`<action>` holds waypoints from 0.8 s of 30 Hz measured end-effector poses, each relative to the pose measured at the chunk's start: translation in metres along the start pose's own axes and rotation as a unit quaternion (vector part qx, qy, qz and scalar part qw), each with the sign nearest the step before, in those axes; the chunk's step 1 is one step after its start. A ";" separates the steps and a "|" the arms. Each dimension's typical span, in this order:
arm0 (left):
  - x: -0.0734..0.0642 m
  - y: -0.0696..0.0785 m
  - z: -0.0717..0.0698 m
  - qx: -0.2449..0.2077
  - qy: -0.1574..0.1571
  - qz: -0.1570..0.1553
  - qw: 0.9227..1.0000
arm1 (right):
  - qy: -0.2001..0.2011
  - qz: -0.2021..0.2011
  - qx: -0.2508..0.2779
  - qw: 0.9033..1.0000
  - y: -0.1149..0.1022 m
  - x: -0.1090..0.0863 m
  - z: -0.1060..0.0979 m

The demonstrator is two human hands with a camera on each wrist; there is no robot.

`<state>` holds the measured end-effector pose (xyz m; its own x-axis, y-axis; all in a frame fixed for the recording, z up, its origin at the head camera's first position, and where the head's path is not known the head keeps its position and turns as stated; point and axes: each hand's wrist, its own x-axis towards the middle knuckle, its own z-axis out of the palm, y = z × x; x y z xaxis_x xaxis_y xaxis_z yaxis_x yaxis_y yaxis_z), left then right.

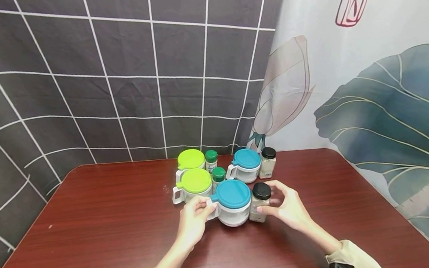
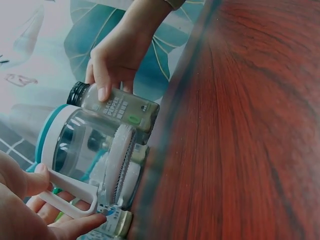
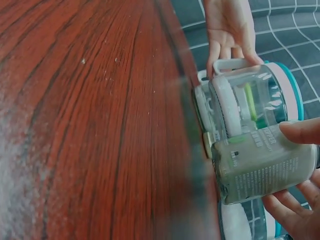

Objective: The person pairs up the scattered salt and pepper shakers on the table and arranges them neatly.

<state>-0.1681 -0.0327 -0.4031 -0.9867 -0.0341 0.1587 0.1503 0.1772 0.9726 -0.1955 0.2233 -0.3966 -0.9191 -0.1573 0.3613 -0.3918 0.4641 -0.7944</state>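
My left hand (image 1: 193,222) pinches the white handle of the front blue-lidded glass seasoning jar (image 1: 233,194), its thumb near the handle's top in the left wrist view. White contents show at the jar's base. My right hand (image 1: 289,208) grips a clear pepper bottle (image 3: 270,165) with a black cap, thumb on one side and fingers on the other. The bottle stands upright right beside the jar, and its printed label reads pepper. Whether either base is off the table cannot be told from the head view.
Behind stand two green-lidded jars (image 1: 195,181), two green-capped shakers (image 1: 218,174), another blue-lidded jar (image 1: 246,159) and a second black-capped bottle (image 1: 267,163). They stand close together toward the back of the reddish wooden table (image 1: 103,231). A grey grid cloth (image 1: 125,52) hangs behind.
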 end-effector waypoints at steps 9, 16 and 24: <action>0.006 -0.002 0.011 -0.012 -0.001 -0.016 1.000 | 0.009 0.008 -0.005 1.000 0.007 0.001 -0.007; 0.009 -0.001 0.019 -0.022 0.003 -0.011 1.000 | 0.010 0.010 -0.001 1.000 0.010 0.006 -0.012; 0.015 -0.003 0.030 -0.044 0.006 -0.014 0.999 | 0.008 0.036 0.021 0.999 0.011 0.011 -0.018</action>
<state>-0.1853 -0.0047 -0.4090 -0.9898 -0.0501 0.1333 0.1285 0.0888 0.9877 -0.2094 0.2425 -0.3925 -0.9445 -0.1098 0.3096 -0.3256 0.4375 -0.8382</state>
